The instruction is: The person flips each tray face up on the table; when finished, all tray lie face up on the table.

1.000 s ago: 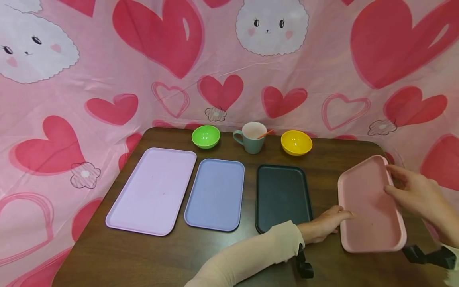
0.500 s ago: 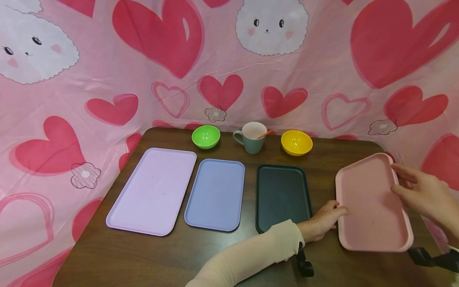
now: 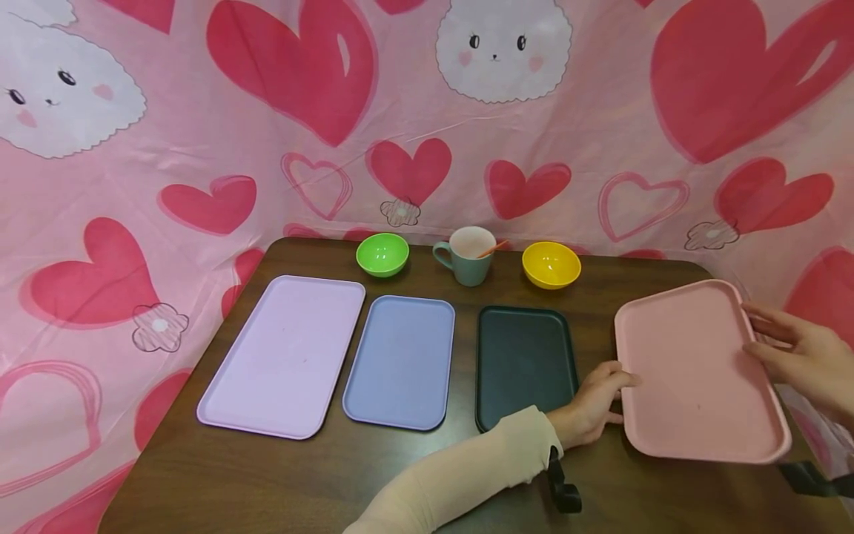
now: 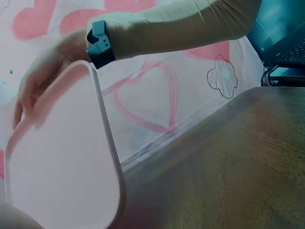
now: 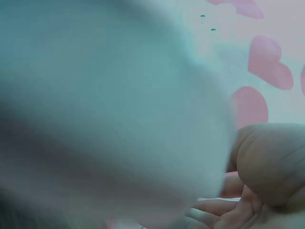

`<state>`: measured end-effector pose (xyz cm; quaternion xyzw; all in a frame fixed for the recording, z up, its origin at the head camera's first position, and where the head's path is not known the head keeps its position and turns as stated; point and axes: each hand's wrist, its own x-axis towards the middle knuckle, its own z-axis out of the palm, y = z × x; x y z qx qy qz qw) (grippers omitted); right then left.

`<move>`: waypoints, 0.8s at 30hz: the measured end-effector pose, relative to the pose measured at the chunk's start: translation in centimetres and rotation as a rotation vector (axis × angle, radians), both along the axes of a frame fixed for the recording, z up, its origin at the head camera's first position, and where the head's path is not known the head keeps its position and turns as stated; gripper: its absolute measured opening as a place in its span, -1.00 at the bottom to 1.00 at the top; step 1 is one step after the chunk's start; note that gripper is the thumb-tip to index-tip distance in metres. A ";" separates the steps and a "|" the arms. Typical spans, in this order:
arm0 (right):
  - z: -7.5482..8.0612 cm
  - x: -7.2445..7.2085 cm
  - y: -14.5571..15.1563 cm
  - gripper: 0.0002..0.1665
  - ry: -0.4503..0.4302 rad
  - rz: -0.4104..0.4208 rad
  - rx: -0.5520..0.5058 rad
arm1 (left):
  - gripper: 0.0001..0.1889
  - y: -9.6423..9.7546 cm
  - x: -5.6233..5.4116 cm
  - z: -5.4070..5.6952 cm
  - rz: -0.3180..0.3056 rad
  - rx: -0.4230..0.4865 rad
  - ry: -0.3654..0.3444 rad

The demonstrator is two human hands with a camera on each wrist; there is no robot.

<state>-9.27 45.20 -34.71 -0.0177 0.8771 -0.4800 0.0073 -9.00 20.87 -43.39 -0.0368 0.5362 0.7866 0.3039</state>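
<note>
A pink tray (image 3: 700,378) is held by its two long sides at the right of the table. My left hand (image 3: 594,404) grips its left rim, thumb on the inner face and fingers beneath. On the opposite rim, my right hand (image 3: 803,356) pinches the edge between thumb and fingers. The left wrist view shows the same tray (image 4: 66,162) raised off the tabletop, the right hand (image 4: 40,81) at its far side. A blurred pale shape covers most of the right wrist view, with part of the right hand (image 5: 267,176) at lower right.
Left of the pink tray lie a black tray (image 3: 527,363), a blue tray (image 3: 402,363) and a lilac tray (image 3: 287,356). Along the back stand a green bowl (image 3: 383,255), a mug (image 3: 470,263) with an orange stick, and a yellow bowl (image 3: 551,265). Patterned cloth hangs behind.
The pink tray has turned its inner face more toward the head camera. Its right side has moved right with my right hand; its left rim and my left hand have shifted slightly left and up.
</note>
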 end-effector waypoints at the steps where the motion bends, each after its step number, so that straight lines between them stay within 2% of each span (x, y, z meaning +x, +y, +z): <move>1: -0.2 -0.1 0.2 -0.13 0.001 0.013 -0.010 | -0.50 -0.1 0.0 0.1 0.004 -0.002 0.005; 4: -0.7 -0.2 0.9 -0.11 0.005 0.046 -0.041 | -0.45 -0.2 0.2 0.4 0.023 -0.009 0.019; 9: -1.5 -0.3 1.9 -0.09 -0.025 0.056 0.013 | -0.42 -0.4 0.2 0.7 0.031 -0.005 0.038; 14: -2.0 -0.5 2.7 -0.12 -0.099 0.050 0.136 | -0.38 -0.5 0.4 1.0 0.027 0.003 0.051; 19: -2.0 -1.3 3.0 -0.18 -0.248 0.061 0.361 | -0.37 -0.8 0.7 1.3 -0.009 -0.019 0.081; 22: -2.5 -1.6 3.2 -0.19 -0.239 0.085 0.424 | -0.36 -0.9 1.0 1.5 -0.049 -0.035 0.094; 24: -3.1 -1.6 3.3 -0.21 -0.180 0.100 0.439 | -0.35 -1.0 1.2 1.6 -0.074 -0.037 0.100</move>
